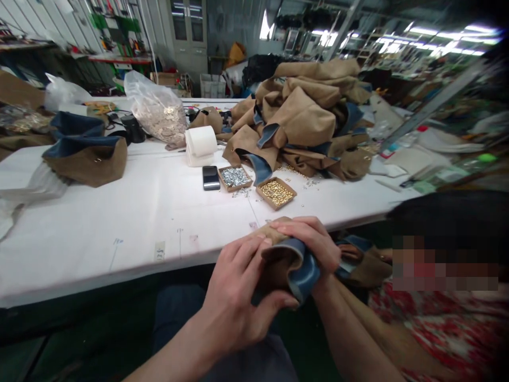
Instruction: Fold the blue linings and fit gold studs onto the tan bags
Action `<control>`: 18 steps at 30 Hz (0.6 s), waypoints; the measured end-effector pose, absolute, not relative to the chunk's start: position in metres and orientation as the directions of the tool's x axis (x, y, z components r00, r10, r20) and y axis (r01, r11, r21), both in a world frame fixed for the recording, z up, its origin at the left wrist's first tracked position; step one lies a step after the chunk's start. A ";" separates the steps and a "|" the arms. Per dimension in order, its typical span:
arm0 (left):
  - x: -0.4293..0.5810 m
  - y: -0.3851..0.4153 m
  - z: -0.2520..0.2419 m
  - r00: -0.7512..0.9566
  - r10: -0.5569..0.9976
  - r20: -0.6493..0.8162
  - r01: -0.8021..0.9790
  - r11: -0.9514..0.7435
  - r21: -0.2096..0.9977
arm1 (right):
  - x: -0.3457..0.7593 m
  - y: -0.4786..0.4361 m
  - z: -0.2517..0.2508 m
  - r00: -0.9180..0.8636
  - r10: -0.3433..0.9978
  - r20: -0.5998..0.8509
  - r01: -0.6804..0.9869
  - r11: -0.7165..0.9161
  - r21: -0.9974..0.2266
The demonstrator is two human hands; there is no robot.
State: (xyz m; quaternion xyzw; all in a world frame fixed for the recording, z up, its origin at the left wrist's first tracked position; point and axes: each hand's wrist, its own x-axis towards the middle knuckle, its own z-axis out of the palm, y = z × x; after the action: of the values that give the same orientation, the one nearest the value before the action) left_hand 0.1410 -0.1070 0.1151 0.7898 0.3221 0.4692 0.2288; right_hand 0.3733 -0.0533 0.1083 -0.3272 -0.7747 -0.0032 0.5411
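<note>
Just off the table's front edge, a brown fabric piece with a blue lining (304, 273) is bunched between both hands. My left hand (238, 284) is wrapped round its left side, thumb beneath the opening and fingers on top. My right hand (314, 239) grips the top and right side, its fingers lying over the brown cloth. Beyond them on the table are a small tray of gold pieces (277, 193) and a tray of silver pieces (234, 177).
A black phone (210, 178) and a white roll (201, 144) lie on the white table (139, 223). Brown pieces (306, 116) are heaped behind; a brown bag (89, 159) stands left. Close at right, a person in a red patterned top (445, 323) holds another piece (363, 265).
</note>
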 end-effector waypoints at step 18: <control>0.126 -0.107 0.130 0.405 0.636 0.657 0.133 -0.752 0.646 | 0.369 -0.100 0.114 -0.226 0.387 0.894 0.658 0.737 -0.153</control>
State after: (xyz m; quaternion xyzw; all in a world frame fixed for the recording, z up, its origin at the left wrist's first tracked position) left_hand 0.1260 -0.1067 0.1296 0.7977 0.2410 0.4893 0.2572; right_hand 0.3694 -0.0998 0.1138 -0.3383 -0.7721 -0.1297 0.5221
